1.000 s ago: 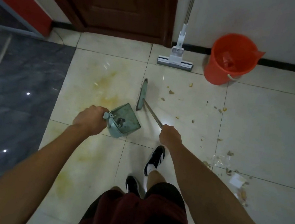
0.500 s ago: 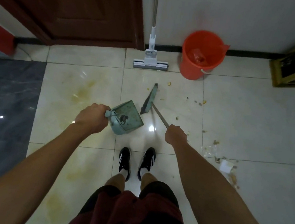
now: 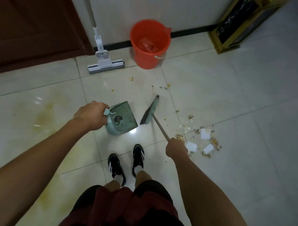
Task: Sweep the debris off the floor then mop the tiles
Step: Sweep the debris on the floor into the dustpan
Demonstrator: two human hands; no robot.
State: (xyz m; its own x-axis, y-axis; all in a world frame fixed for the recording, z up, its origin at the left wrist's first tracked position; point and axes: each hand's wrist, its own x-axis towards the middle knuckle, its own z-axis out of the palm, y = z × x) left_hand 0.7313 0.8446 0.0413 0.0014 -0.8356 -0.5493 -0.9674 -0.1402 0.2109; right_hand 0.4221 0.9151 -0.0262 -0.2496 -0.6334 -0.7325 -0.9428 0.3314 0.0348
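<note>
From the head view, the left hand has its fingers curled round the handle of the green dustpan, which hangs just above the tile floor, and the right hand has its fingers wrapped round the stick of the broom, whose head sits just beside the dustpan's mouth. Debris with white paper scraps lies to the right of the broom, while the mop and orange bucket stand against the wall.
</note>
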